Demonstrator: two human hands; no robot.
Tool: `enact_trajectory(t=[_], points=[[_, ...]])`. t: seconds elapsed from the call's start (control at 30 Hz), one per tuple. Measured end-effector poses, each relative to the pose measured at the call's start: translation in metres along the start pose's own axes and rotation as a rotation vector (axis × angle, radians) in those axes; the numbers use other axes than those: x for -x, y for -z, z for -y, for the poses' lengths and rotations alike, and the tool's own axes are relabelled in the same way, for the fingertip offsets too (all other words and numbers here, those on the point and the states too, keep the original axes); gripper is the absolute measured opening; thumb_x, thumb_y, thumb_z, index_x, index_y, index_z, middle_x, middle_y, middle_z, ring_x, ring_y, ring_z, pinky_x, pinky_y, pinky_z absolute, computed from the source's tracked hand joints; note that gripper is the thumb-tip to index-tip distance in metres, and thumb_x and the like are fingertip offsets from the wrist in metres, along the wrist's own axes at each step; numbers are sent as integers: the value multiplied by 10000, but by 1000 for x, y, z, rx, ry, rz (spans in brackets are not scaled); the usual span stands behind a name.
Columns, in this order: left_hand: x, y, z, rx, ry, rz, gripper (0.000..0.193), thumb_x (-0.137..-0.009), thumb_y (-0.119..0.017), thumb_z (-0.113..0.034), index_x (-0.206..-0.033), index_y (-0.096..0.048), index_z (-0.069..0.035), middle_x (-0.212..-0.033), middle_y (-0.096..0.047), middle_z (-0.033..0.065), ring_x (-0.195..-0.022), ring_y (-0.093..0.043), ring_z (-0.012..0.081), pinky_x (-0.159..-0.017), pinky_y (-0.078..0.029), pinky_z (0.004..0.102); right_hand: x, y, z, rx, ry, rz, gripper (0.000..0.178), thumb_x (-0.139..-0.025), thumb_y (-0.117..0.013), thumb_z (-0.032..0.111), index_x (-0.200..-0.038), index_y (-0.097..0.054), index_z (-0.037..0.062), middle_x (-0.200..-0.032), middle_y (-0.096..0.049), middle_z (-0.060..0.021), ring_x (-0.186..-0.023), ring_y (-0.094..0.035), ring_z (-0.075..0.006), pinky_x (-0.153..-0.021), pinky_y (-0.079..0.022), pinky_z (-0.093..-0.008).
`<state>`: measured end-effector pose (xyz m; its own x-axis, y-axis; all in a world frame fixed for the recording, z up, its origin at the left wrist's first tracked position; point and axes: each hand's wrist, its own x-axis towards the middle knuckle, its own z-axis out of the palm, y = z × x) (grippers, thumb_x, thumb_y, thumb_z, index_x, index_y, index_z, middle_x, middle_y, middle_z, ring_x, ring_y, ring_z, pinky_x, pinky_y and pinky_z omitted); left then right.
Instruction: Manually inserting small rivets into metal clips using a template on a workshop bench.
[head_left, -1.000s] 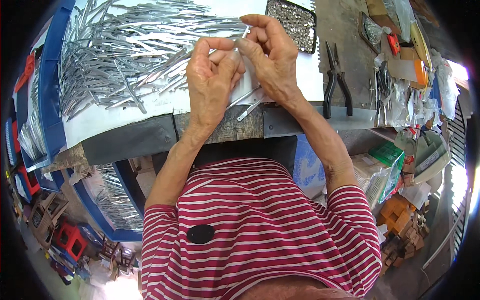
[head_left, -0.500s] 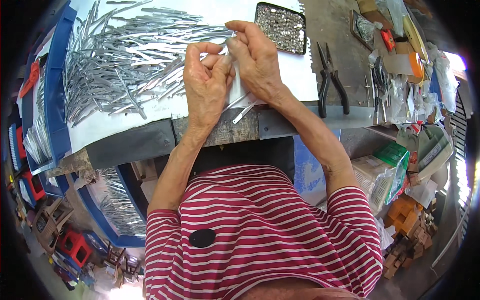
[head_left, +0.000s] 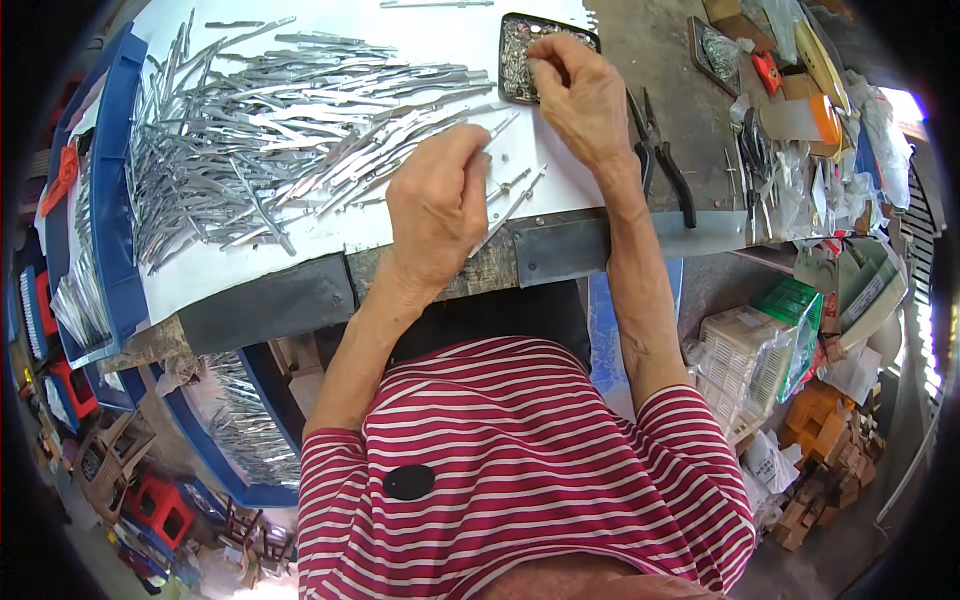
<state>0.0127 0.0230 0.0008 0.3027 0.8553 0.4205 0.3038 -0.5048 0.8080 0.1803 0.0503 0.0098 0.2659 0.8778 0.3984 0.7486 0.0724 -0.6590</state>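
Observation:
My left hand is closed, back upward, just above the table's near edge. A thin silvery metal strip sticks out past its curled fingers. My right hand reaches to a dark rectangular tray of small shiny metal pieces. Its thumb and forefinger are pinched at the tray; whatever lies between them is too small to make out. A couple of narrow metal strips lie beside the left hand, with a tiny loose piece near them. A large heap of similar strips spreads to the left.
White paper covers the table under the heap. A blue bin stands at the left; another blue bin of strips sits below the table. Black-handled pliers lie right of my right hand. Plastic bags and tools crowd the far right.
My right hand has left my left hand and moved right to the tray. My left hand has turned back upward and come slightly nearer.

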Motion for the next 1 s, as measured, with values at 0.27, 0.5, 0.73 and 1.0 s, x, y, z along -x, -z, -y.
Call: enact_trajectory(t=[0.27,0.5,0.73,1.0], points=[[4,5,-2,-154,-106,161,207,-678,-552,81,-862,-560,-14,-784,-559,115,-718,-546,276,-613,-435,340,4,-8,-3,176,152,103,131,-750,-597,84,-864,-571,26,-768,-586,-114,-664,-603,-225,-599,-468,-311],[7,1,0,-165,-159,205,177,-677,-563,62,-826,-538,-30,-797,-540,102,-741,-523,268,-633,-418,343,1,-14,-6,212,224,49,98,-741,-594,72,-824,-562,32,-745,-579,-128,-637,-578,-288,-576,-454,-327],[6,-2,0,-121,-206,175,175,-624,-537,27,-778,-502,-48,-738,-485,75,-675,-474,233,-595,-363,320,-1,-10,3,271,113,111,79,-749,-544,107,-780,-542,34,-690,-573,-146,-620,-564,-319,-568,-444,-370],[-5,9,-2,-120,9,121,138,-748,-522,51,-870,-558,-2,-761,-562,111,-654,-552,206,-579,-435,272,2,-10,2,214,106,86,93,-770,-518,141,-781,-537,50,-696,-569,-164,-642,-556,-353,-584,-440,-396]])
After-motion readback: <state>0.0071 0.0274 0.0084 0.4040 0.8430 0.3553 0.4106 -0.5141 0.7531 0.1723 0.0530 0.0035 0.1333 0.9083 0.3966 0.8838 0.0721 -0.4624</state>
